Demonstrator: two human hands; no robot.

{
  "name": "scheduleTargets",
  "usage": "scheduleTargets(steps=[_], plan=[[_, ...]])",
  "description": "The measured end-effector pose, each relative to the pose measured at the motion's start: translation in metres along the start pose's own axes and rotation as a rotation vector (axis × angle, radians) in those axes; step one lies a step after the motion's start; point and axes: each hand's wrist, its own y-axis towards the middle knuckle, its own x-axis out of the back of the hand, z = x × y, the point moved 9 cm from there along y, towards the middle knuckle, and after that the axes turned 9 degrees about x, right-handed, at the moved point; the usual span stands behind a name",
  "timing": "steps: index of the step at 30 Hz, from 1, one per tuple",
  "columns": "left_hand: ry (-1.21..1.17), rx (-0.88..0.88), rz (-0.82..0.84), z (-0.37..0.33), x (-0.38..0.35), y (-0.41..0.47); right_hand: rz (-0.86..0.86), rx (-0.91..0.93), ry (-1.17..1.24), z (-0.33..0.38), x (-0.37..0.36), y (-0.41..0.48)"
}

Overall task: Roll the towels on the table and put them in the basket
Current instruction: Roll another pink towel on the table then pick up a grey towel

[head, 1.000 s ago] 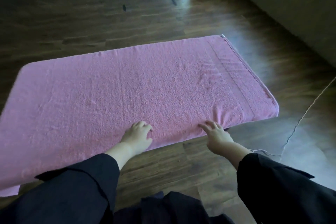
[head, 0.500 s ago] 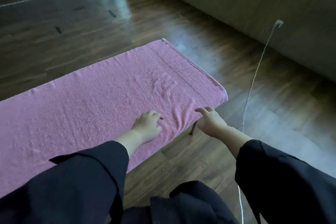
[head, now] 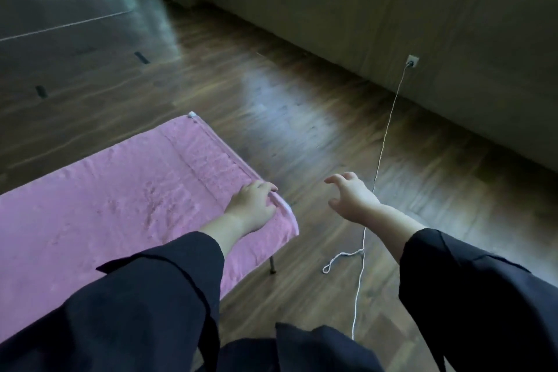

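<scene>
A pink towel (head: pixel 120 205) lies spread flat over a low table, covering its top and draping over the edges. My left hand (head: pixel 252 205) rests on the towel's right end, fingers lying at the short hem near the front corner. My right hand (head: pixel 350 193) hovers in the air to the right of the table, over the floor, fingers loosely spread and holding nothing. No basket is in view.
One thin metal table leg (head: pixel 271 264) shows under the towel's right corner. A white cable (head: pixel 377 166) runs across the wooden floor from a wall socket (head: pixel 412 62) toward me. A wall stands to the right and behind.
The view has swung right. My left hand slid along the towel to its right end. My right hand came off the towel's edge and now hangs past the table.
</scene>
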Motion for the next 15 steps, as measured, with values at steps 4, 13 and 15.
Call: scheduleTargets(steps=[4,13,15], plan=[[-0.032,0.005,-0.023,-0.058,-0.007,0.055,0.004,-0.023,-0.028,-0.055,0.036,0.035],[0.058,-0.048,0.050,-0.145,-0.028,0.179,0.048,-0.135,0.006,-0.160,0.079,0.104],[0.062,-0.068,0.054,-0.163,-0.029,0.215,0.050,-0.156,-0.001,-0.180,0.093,0.126]])
